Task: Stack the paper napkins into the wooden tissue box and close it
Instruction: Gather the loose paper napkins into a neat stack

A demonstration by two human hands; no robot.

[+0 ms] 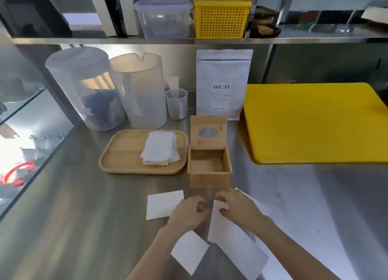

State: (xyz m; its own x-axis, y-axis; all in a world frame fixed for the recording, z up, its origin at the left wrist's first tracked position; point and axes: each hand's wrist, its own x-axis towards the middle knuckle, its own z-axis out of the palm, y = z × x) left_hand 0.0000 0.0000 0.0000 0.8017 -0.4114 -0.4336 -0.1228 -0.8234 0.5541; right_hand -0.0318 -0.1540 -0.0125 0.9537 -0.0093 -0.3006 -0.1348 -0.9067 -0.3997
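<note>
The wooden tissue box [210,177] stands open and empty in the middle of the steel counter, its lid [208,132] with a round hole tilted up behind it. To its left a stack of folded white napkins [160,148] lies on a wooden tray [123,153]. In front of the box, a folded napkin [161,204] lies flat under my left hand [189,213], whose fingers are curled. My right hand [237,208] pinches the top edge of a longer white napkin [235,244]. Another napkin [190,251] lies below my left wrist.
A yellow cutting board [315,122] covers the counter at the right. Behind the tray stand two large plastic containers [138,90], a small cup [176,104] and a white pouch [223,84]. A shelf above holds a yellow basket [220,17] and a clear tub [163,17].
</note>
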